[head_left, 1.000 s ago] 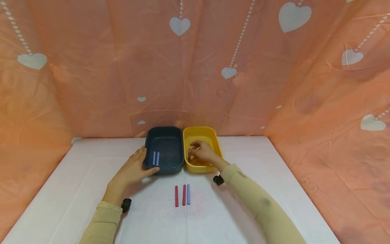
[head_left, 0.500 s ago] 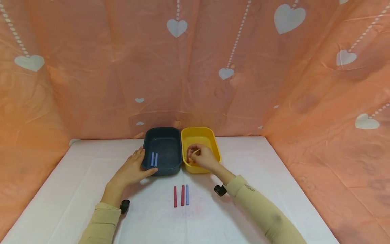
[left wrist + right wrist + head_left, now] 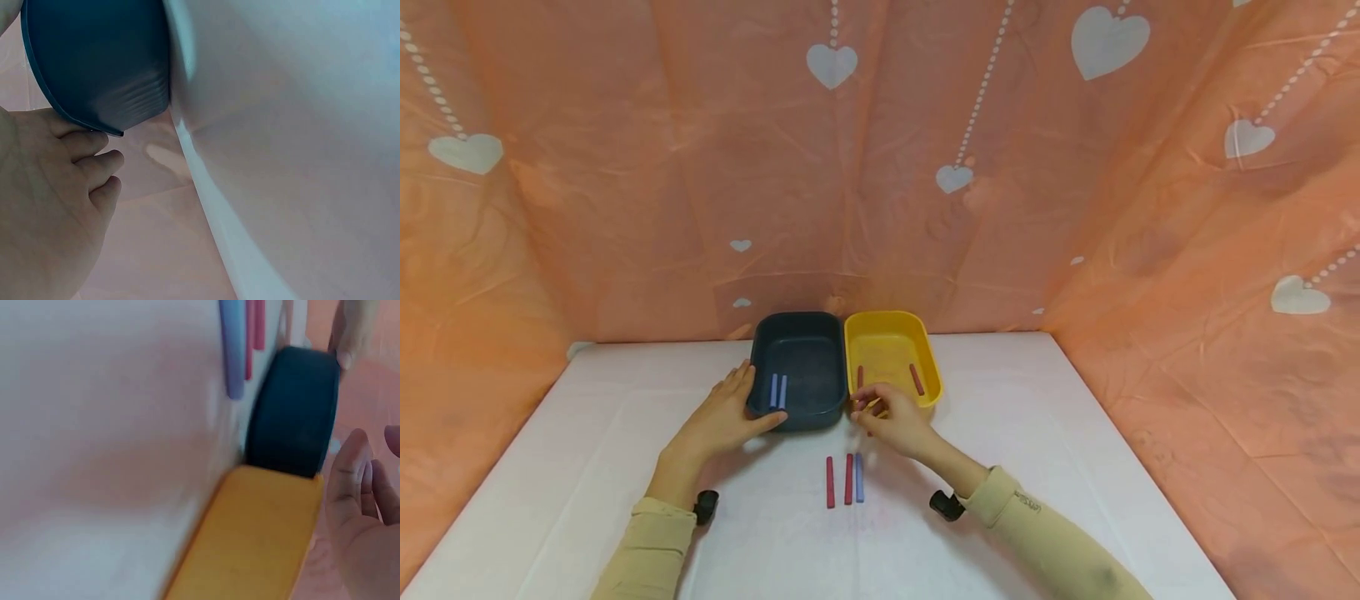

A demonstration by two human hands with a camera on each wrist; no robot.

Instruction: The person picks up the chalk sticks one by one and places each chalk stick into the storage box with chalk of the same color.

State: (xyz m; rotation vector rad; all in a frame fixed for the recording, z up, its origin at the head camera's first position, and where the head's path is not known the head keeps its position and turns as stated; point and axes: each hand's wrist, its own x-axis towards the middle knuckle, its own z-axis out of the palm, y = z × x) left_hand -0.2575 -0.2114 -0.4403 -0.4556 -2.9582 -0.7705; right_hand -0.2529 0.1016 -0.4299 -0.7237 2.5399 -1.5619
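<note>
My left hand (image 3: 718, 417) rests against the left side of a dark blue plastic tray (image 3: 812, 358), fingers along its outer wall and thumb over the near rim. Two lavender-blue chalk sticks (image 3: 783, 392) lie in that tray. Beside it stands a yellow tray (image 3: 887, 350) with two red chalk sticks (image 3: 917, 379) visible inside. Above its near rim is my right hand (image 3: 898, 425), fingers loosely bent with nothing between them; the right wrist view shows thumb and fingers apart. On the table in front lie two red chalk sticks (image 3: 830, 482) and one blue chalk stick (image 3: 860, 477).
A white cloth (image 3: 760, 542) covers the table. Behind and at both sides hangs an orange curtain (image 3: 895, 225) with white hearts, close to the trays' far ends. The two trays stand side by side at the table's far edge.
My right hand has let go of a red chalk stick in the yellow tray and drawn back toward the near rim. My left hand has stayed on the dark tray.
</note>
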